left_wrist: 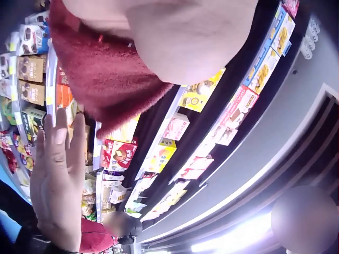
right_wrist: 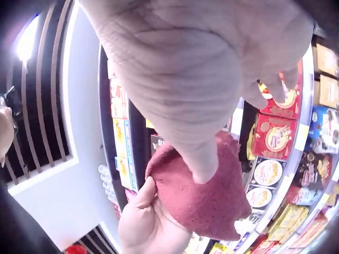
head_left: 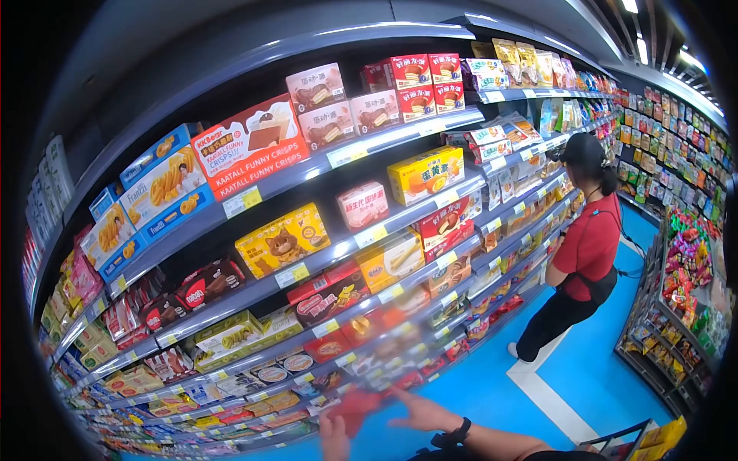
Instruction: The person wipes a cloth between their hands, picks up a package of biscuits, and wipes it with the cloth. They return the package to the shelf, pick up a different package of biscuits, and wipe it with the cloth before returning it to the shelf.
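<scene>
A long wall of supermarket shelving [head_left: 296, 175] was seen curving across the head view, with a blue floor [head_left: 615, 346] below. At the far right, a shopper in a red top [head_left: 588, 238] was seen turned away, the face out of sight.

Biscuit cartons were stacked front outward, presumably so that brands could be read from the aisle: a large red-and-white Kaatall Funny Crisps box [head_left: 250, 146], blue Franzzi boxes [head_left: 165, 188] and a yellow carton printed with a cartoon animal [head_left: 283, 242]. The packs lower down were softened by a hazy patch, and their names could not be made out.

A fuzzy, dark red cloth [right_wrist: 204, 196] was held up in front of the shelves by the left hand [head_left: 334, 436], pinched at its edge by the thumb, probably to leave its face exposed. The right hand [head_left: 423, 411] was held beside it, fingers extended; its thumb was overlapped with the cloth in the right wrist view, but whether contact was made cannot be told. The cloth's far side was hidden.

A black wristband [head_left: 461, 432] was worn on the right wrist. Small price labels [head_left: 347, 154] were fixed along the shelf edges, their figures too small to read.
</scene>
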### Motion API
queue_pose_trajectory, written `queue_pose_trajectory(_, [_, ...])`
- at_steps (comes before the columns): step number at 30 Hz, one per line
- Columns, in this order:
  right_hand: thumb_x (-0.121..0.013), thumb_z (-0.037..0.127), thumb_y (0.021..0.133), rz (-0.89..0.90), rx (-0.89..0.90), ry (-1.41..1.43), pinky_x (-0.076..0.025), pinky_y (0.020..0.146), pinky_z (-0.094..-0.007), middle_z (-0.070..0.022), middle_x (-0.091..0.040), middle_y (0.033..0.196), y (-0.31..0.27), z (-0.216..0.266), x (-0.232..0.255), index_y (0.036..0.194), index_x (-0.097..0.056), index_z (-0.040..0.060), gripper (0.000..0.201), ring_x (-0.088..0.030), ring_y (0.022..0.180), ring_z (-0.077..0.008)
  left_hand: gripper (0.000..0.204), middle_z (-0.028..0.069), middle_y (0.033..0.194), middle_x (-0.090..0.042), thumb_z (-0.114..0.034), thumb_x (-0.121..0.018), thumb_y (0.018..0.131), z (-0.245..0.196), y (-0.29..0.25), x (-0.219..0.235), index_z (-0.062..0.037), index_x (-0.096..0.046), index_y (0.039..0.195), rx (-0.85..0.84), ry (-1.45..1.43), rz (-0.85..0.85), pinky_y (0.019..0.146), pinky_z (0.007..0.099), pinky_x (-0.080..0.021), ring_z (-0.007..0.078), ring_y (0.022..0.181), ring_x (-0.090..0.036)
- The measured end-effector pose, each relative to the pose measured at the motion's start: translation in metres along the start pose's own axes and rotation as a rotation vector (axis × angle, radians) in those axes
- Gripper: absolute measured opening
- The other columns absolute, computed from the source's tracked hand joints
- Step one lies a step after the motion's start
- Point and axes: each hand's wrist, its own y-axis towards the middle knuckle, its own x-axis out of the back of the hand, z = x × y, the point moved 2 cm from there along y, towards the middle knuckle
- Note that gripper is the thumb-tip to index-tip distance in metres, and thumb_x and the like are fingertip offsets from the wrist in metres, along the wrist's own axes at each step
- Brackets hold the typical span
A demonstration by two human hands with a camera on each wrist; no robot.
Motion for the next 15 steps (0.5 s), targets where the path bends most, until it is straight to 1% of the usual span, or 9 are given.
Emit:
queue_pose_trajectory(1, [-0.073, 0.046, 0.095, -0.049, 0.085, 0.004, -0.049, 0.108, -0.0452, -0.0247, -0.059, 0.145, 0.003, -0.003, -0.009, 0.158, -0.038, 0.0040, 0.084, -0.060, 0.130, -0.0402, 0.035, 0.0127, 0.127, -0.064, -0.028, -0.048, 0.113, -0.008, -0.004, -0.003, -0.0017, -0.056, 0.134, -0.003, 0.089, 0.034, 0.103, 0.0381, -0.047, 0.0226, 0.116, -0.059])
queue_pose_trajectory(2, [-0.074, 0.044, 0.095, -0.098, 0.168, 0.010, -0.048, 0.109, -0.0438, -0.0237, -0.060, 0.145, 0.005, -0.004, -0.017, 0.157, -0.038, 0.0029, 0.083, -0.060, 0.131, -0.0376, 0.035, 0.0133, 0.127, -0.064, -0.028, -0.049, 0.112, -0.008, -0.005, -0.007, -0.0015, -0.057, 0.134, -0.007, 0.022, 0.047, 0.103, 0.0384, -0.046, 0.0229, 0.115, -0.059])
queue_pose_trajectory(4, [-0.075, 0.044, 0.095, 0.160, 0.182, 0.198, -0.048, 0.109, -0.0426, -0.0222, -0.061, 0.144, 0.012, -0.001, -0.025, 0.157, -0.040, 0.0014, 0.083, -0.062, 0.128, -0.0346, 0.036, 0.0144, 0.127, -0.065, -0.029, -0.050, 0.112, -0.002, -0.006, -0.011, -0.0010, -0.057, 0.133, -0.013, -0.108, 0.068, 0.104, 0.0391, -0.046, 0.0235, 0.115, -0.059])
queue_pose_trajectory(5, [-0.075, 0.044, 0.095, 0.289, 0.190, 0.295, -0.048, 0.109, -0.0419, -0.0215, -0.062, 0.143, 0.013, 0.003, -0.031, 0.157, -0.040, 0.0007, 0.083, -0.062, 0.127, -0.0330, 0.036, 0.0150, 0.127, -0.065, -0.029, -0.048, 0.112, 0.001, -0.006, -0.007, -0.0005, -0.059, 0.131, 0.021, -0.077, 0.090, 0.105, 0.0388, -0.044, 0.0242, 0.117, -0.059])
queue_pose_trajectory(8, [-0.075, 0.042, 0.097, 0.362, -0.095, 0.722, -0.049, 0.107, -0.0403, -0.0180, -0.065, 0.137, 0.013, 0.008, -0.049, 0.153, -0.046, 0.0009, 0.076, -0.064, 0.121, -0.0279, 0.040, 0.0150, 0.122, -0.068, -0.031, -0.057, 0.109, 0.048, 0.009, 0.015, -0.0013, -0.059, 0.135, -0.126, 0.050, 0.023, 0.100, 0.0380, -0.049, 0.0246, 0.112, -0.063])
queue_pose_trajectory(9, [-0.075, 0.041, 0.097, 0.269, -0.082, 0.695, -0.050, 0.106, -0.0399, -0.0165, -0.066, 0.136, 0.015, 0.013, -0.052, 0.151, -0.049, 0.0008, 0.073, -0.064, 0.120, -0.0262, 0.035, 0.0125, 0.129, -0.065, -0.012, -0.053, 0.107, 0.049, 0.007, 0.009, 0.0003, -0.053, 0.140, 0.007, -0.232, -0.029, 0.103, 0.0368, -0.050, 0.0188, 0.116, -0.063])
queue_pose_trajectory(11, [-0.075, 0.039, 0.098, 0.085, -0.065, 0.637, -0.050, 0.105, -0.0391, -0.0136, -0.068, 0.133, 0.014, 0.023, -0.059, 0.147, -0.053, 0.0006, 0.066, -0.065, 0.118, -0.0228, 0.037, 0.0131, 0.135, -0.064, -0.015, -0.051, 0.110, 0.041, 0.009, 0.015, 0.0012, -0.051, 0.144, 0.013, -0.358, -0.014, 0.107, 0.0366, -0.048, 0.0189, 0.122, -0.062])
queue_pose_trajectory(13, [-0.075, 0.036, 0.099, 0.299, -0.138, 0.636, -0.050, 0.107, -0.0372, -0.0122, -0.065, 0.136, 0.018, 0.007, -0.074, 0.150, -0.050, 0.0012, 0.067, -0.061, 0.122, -0.0197, 0.037, 0.0138, 0.137, -0.063, -0.015, -0.045, 0.113, 0.013, 0.004, 0.019, 0.0016, -0.050, 0.146, 0.053, -0.369, 0.023, 0.109, 0.0375, -0.048, 0.0204, 0.125, -0.062])
queue_pose_trajectory(15, [-0.076, 0.032, 0.098, 0.479, -0.128, 0.643, -0.048, 0.108, -0.0360, -0.0107, -0.064, 0.137, 0.021, 0.005, -0.087, 0.151, -0.049, 0.0020, 0.066, -0.058, 0.125, -0.0172, 0.039, 0.0121, 0.137, -0.063, -0.012, -0.044, 0.111, 0.018, 0.002, 0.023, -0.0012, -0.051, 0.148, 0.117, -0.282, 0.098, 0.107, 0.0352, -0.048, 0.0187, 0.122, -0.061])
